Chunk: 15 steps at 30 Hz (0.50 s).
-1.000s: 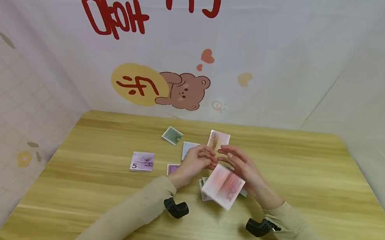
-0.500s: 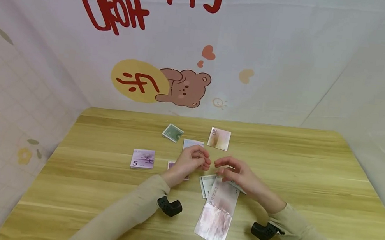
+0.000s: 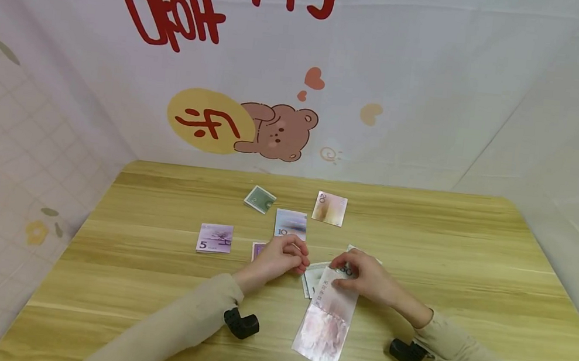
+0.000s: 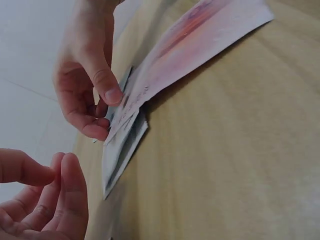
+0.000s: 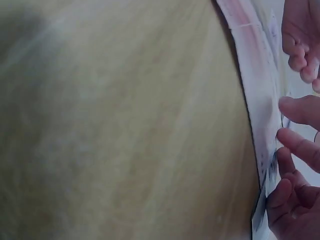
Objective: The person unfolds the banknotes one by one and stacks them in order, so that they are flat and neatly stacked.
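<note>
An unfolded pink banknote (image 3: 326,325) lies over some pale greenish banknotes (image 3: 314,274) near the middle of the table. Over its far end is my right hand (image 3: 366,275), thumb and fingertips at the printed paper, with a gap between thumb and forefinger. My left hand (image 3: 276,260) hovers to the left of the notes, fingers loosely bent and nothing visible in them. The left wrist view shows the right thumb (image 4: 113,95) above the pink note and other fingers at its edge. Part of a purple note (image 3: 258,250) is hidden behind my left hand.
Further off lie a blue 10 note (image 3: 291,223), a green note (image 3: 260,200) and a pinkish 20 note (image 3: 329,209). A purple 5 note (image 3: 215,238) lies at the left. A printed cloth (image 3: 417,70) rises behind the wooden table (image 3: 471,264).
The pink note, folded and in the air a second ago, now lies unfolded. My right hand has lowered onto its far end, while my left hand has drawn back slightly left and nearer.
</note>
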Each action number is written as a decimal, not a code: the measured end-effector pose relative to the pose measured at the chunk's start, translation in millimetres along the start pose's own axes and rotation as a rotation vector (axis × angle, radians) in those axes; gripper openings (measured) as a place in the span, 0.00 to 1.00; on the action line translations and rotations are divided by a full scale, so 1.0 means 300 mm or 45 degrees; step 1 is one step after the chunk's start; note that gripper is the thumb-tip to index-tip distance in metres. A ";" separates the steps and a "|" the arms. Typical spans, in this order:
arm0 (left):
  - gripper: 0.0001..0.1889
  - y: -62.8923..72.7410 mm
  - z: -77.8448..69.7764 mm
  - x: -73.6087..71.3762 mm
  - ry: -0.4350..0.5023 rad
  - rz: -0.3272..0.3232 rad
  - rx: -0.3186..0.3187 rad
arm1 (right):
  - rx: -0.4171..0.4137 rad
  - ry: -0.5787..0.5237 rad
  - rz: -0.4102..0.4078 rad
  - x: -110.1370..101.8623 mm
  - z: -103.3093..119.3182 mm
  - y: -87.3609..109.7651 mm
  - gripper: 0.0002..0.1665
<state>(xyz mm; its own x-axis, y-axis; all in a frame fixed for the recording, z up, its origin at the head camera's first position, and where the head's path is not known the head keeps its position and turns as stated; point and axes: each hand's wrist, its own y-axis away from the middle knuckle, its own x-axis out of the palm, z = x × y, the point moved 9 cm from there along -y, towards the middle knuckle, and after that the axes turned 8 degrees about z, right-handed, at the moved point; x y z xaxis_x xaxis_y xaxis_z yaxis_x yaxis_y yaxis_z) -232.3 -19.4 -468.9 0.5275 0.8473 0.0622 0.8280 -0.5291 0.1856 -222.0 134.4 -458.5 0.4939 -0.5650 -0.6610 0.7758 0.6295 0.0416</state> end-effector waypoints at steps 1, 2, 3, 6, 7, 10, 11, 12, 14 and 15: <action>0.09 0.006 0.006 0.005 -0.005 0.021 -0.006 | 0.007 0.019 0.001 0.002 -0.001 0.000 0.16; 0.08 0.013 0.012 0.011 -0.010 0.042 -0.015 | 0.012 0.033 0.001 0.004 -0.003 0.000 0.16; 0.08 0.019 0.019 0.017 -0.014 0.062 -0.023 | 0.016 0.044 0.000 0.007 -0.004 -0.001 0.16; 0.08 0.037 0.034 0.033 -0.044 0.112 -0.044 | 0.021 0.080 -0.011 0.012 -0.003 -0.006 0.17; 0.08 0.043 0.038 0.037 -0.055 0.120 -0.050 | 0.023 0.091 -0.016 0.012 -0.002 -0.008 0.17; 0.08 0.057 0.045 0.045 -0.091 0.134 -0.056 | 0.034 0.108 -0.019 0.013 0.002 -0.013 0.15; 0.08 0.062 0.046 0.048 -0.100 0.139 -0.053 | 0.037 0.110 -0.017 0.013 0.004 -0.015 0.14; 0.08 0.066 0.044 0.050 -0.112 0.143 -0.047 | 0.041 0.111 -0.014 0.012 0.005 -0.016 0.14; 0.07 0.072 0.039 0.056 -0.159 0.149 -0.030 | 0.056 0.113 -0.011 0.014 0.004 -0.018 0.13; 0.07 0.075 0.035 0.060 -0.192 0.153 -0.017 | 0.060 0.115 -0.013 0.015 0.004 -0.018 0.13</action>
<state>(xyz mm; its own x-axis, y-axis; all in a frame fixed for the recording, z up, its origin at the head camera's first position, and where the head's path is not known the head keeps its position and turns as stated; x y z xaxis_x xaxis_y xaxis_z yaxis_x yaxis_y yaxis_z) -202.3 -16.5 -473.9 0.6455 0.7612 -0.0628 0.7555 -0.6242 0.1988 -223.6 127.9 -460.8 0.4497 -0.5195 -0.7266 0.7994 0.5970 0.0680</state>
